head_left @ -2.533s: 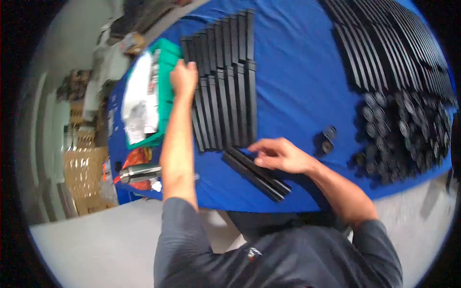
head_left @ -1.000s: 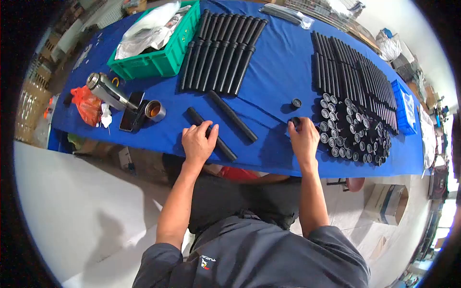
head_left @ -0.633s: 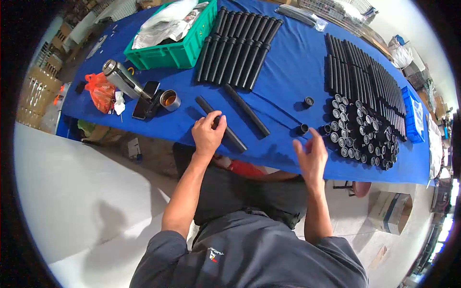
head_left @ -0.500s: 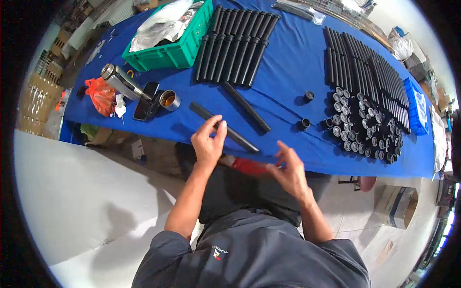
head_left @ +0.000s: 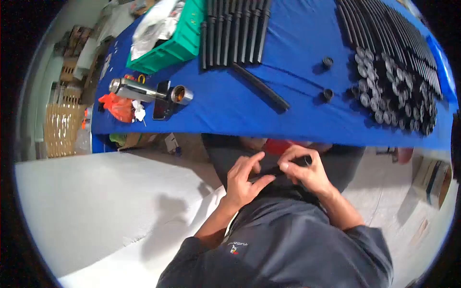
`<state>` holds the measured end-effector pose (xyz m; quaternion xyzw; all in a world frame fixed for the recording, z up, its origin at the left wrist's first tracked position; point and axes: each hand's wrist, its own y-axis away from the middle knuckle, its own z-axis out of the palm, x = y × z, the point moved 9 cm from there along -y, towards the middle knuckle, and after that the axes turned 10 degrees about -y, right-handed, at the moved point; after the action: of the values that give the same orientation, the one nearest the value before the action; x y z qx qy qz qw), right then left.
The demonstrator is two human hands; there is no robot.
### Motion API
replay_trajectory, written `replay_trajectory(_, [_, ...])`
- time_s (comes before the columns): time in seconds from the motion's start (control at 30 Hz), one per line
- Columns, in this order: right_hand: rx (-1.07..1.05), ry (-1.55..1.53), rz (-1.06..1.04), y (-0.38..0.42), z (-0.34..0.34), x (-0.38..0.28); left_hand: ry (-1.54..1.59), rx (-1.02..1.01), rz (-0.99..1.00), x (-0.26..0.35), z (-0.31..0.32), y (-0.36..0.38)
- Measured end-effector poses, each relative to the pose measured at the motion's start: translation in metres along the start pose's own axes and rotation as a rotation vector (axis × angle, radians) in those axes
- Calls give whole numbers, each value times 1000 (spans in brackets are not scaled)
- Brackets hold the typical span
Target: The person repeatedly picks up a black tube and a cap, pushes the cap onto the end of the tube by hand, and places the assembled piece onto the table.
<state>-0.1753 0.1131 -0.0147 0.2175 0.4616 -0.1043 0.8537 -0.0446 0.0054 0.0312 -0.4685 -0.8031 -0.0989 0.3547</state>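
Both hands hold one long black tube (head_left: 277, 170) over my lap, below the table's front edge. My left hand (head_left: 244, 180) grips its left part with fingers stretched along it. Around its right end closes my right hand (head_left: 302, 169). A second black tube (head_left: 261, 88) lies alone on the blue tablecloth (head_left: 225, 113). Two loose black caps (head_left: 328, 93) sit to its right. A heap of several black caps (head_left: 396, 96) fills the right side, and rows of black tubes (head_left: 234, 29) lie at the back.
A green crate (head_left: 180, 45) with plastic bags stands at the back left. A steel flask (head_left: 132, 90), a phone (head_left: 161, 103), a tape roll (head_left: 181, 94) and an orange bag (head_left: 119, 106) lie near the left front. Grey floor spreads to the left.
The tube that my left hand gripped on the table has come off it down to my lap. My right hand left the caps and took the tube's right end.
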Motion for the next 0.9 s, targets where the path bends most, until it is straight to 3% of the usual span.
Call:
replay_trajectory(0.03, [30,-65,91,-1,-1,8,-5,81,159,14,-3,-7])
replay_trajectory(0.17, [-60,-213,108,-4,13,31,327,-258,-287,-50,36,31])
replay_trajectory(0.27, [-158,-4,-201,-3,24,19,764,-409,-477,-63,43,43])
replay_trajectory(0.3, [-173,-13,-165,-2,25,22,846,-406,-522,-64,41,47])
replay_trajectory(0.4, [-236,15,-162,2,30,20,847,-508,-463,-72,35,56])
replay_trajectory(0.6, [-277,28,-189,3,33,14,805,-718,-601,-86,41,75])
replay_trajectory(0.7, [-303,-106,-90,4,35,24,999,-664,-739,-69,45,71])
replay_trajectory(0.8, [-326,12,-114,4,36,17,934,-714,-529,-50,47,60])
replay_trajectory(0.9, [-253,319,-278,5,32,-2,770,-639,-589,-67,40,65])
